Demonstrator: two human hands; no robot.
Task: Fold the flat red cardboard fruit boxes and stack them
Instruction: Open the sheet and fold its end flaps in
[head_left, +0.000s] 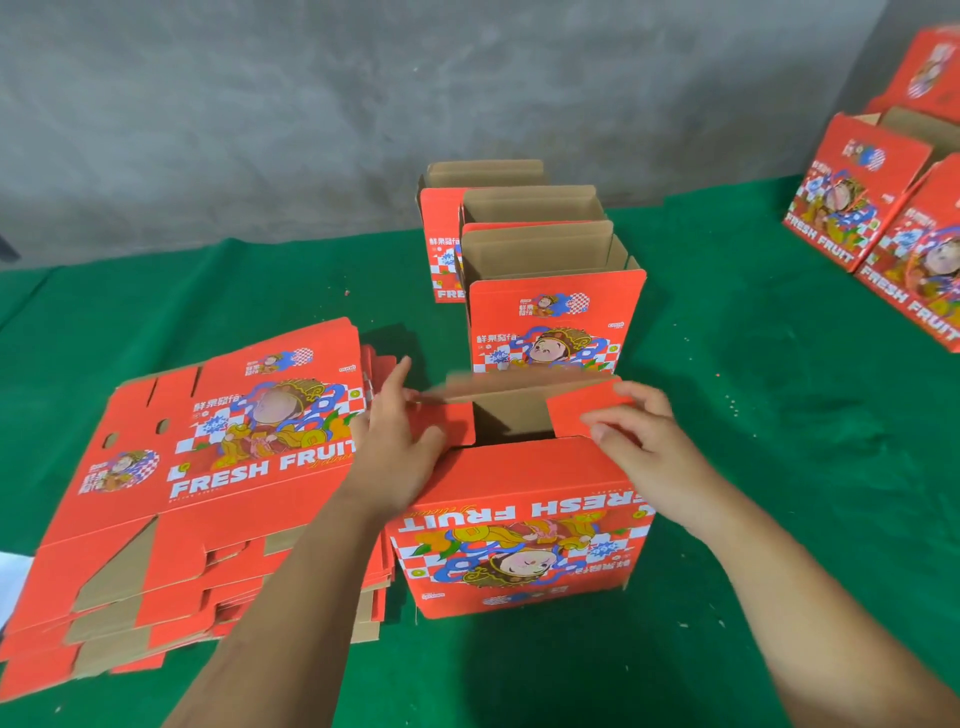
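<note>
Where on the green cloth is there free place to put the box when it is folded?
Bare cloth lies right of the box in the hands, up to the boxes at the far right. More lies behind the flat stack, by the wall. It is crowded between the stack, the hands' box and the folded row behind.

Upside-down red box (519, 525) half-folded, flat stack (208, 467) left, folded boxes (550, 291) behind

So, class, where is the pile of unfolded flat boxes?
The pile of flat boxes lies on the green table, beside the left hand.
</note>
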